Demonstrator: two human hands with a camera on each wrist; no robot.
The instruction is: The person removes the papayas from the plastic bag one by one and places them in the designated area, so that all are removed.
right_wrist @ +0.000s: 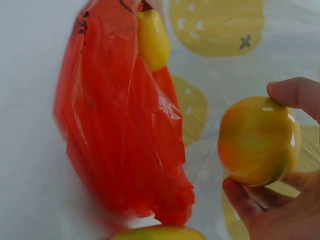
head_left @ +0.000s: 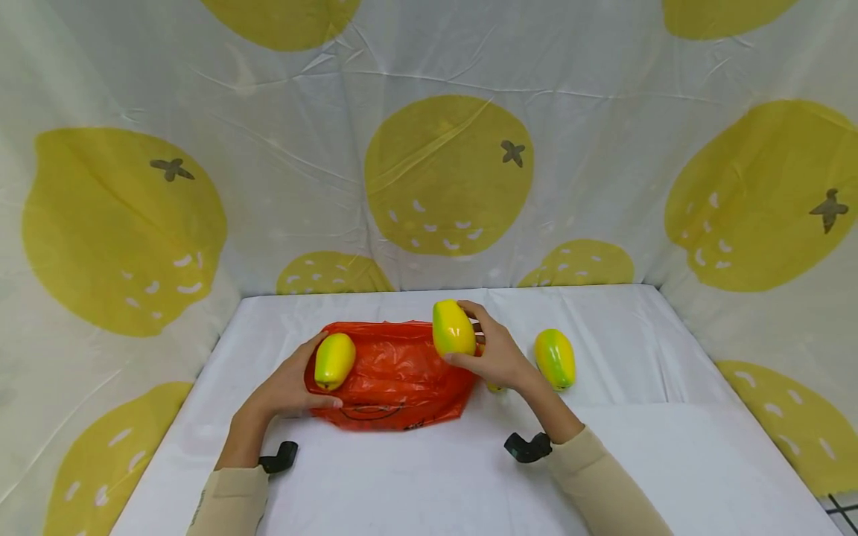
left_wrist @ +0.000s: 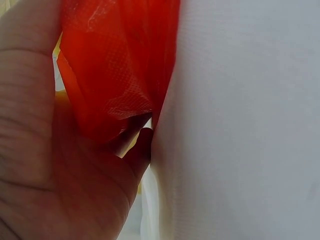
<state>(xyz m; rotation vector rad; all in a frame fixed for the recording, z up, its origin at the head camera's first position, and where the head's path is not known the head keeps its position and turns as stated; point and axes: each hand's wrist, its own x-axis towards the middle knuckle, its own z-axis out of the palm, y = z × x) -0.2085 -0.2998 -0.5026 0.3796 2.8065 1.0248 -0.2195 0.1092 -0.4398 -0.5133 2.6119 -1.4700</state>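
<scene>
A red plastic bag [head_left: 402, 372] lies on the white table. My left hand [head_left: 288, 383] holds its left end, thumb at the front and fingers at the far side; the left wrist view shows the red film [left_wrist: 110, 60] against that hand [left_wrist: 60, 150]. At the bag's left end is a yellow papaya [head_left: 335, 359], also seen in the right wrist view. My right hand [head_left: 499, 353] grips another yellow-green papaya [head_left: 452, 327] above the bag's right end. In the right wrist view this papaya [right_wrist: 257, 142] sits between thumb and fingertips.
One more papaya [head_left: 555, 359] lies on the table to the right of the right hand. Another papaya [head_left: 494, 388] is mostly hidden under that hand. A cloth with a lemon print [head_left: 449, 175] hangs behind and beside the table.
</scene>
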